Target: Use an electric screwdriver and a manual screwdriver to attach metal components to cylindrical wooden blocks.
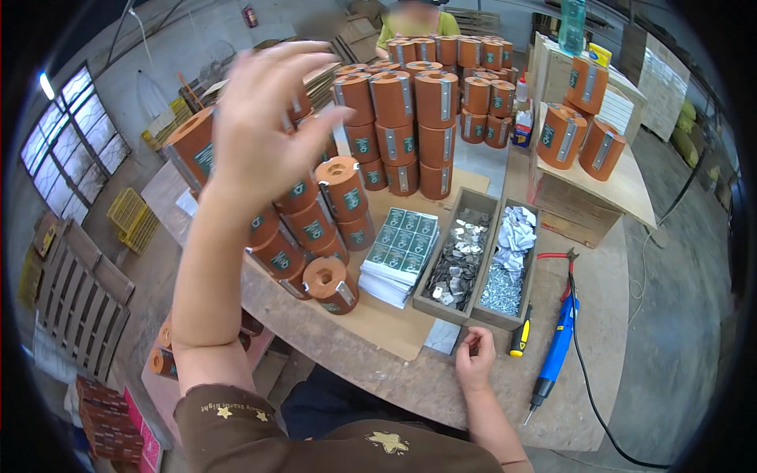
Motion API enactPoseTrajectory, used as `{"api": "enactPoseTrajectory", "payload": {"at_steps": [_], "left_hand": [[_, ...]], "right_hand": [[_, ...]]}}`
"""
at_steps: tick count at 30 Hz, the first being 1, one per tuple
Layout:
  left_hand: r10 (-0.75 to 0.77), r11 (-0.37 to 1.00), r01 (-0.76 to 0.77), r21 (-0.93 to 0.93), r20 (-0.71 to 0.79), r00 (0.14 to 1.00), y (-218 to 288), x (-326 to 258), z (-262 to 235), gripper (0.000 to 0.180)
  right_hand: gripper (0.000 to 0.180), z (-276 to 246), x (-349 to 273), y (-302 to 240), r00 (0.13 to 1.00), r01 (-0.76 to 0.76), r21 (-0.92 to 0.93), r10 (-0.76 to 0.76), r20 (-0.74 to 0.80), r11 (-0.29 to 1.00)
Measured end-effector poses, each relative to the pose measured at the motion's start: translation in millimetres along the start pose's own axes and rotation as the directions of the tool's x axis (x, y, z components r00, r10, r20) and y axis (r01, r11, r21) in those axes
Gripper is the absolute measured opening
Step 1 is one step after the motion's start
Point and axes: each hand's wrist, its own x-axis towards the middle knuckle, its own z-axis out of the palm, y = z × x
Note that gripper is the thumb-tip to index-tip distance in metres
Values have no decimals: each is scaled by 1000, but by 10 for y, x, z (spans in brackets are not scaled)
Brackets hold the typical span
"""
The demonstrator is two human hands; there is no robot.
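My left hand (pixel 272 118) is raised over the left part of the table, fingers stretched out and thumb apart, somewhat blurred. It holds nothing that I can see. Behind and below it stand stacks of orange-brown cylinders with metal strips and green labels; the nearest single cylinder (pixel 331 285) has a hexagonal hole in its top. My right hand (pixel 475 361) rests at the table's near edge, fingers curled in, with nothing visible in it. Just beyond it are a wooden tray of small metal plates (pixel 459 260) and a tray of screws (pixel 501 288) with crumpled pale wrapping.
A stack of green-and-white label sheets (pixel 400 248) lies beside the trays. To the right are a yellow-black screwdriver (pixel 520 335), a blue corded power screwdriver (pixel 558 347) and red-handled pliers (pixel 569 268). Three cylinders occupy a wooden box (pixel 579 209). Another person (pixel 418 24) is behind the far stacks.
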Motion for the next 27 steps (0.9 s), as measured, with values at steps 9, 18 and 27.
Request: {"api": "enactPoseTrajectory", "payload": {"at_steps": [9,18,27], "left_hand": [[-258,926,303,224,-210,943,-512,-717,-774,27],[-469,836,544,-77,414,780,958,-2211,76,40],[-664,737,674,54,243,707,987,-2574,512,43]], "right_hand": [[30,32,-36,-30,995,87,-75,-90,-35,993],[26,-57,-223,11,998,18,-37,-20,-61,999],[28,-426,-567,-327,985,93,-108,-107,-138,990]]}}
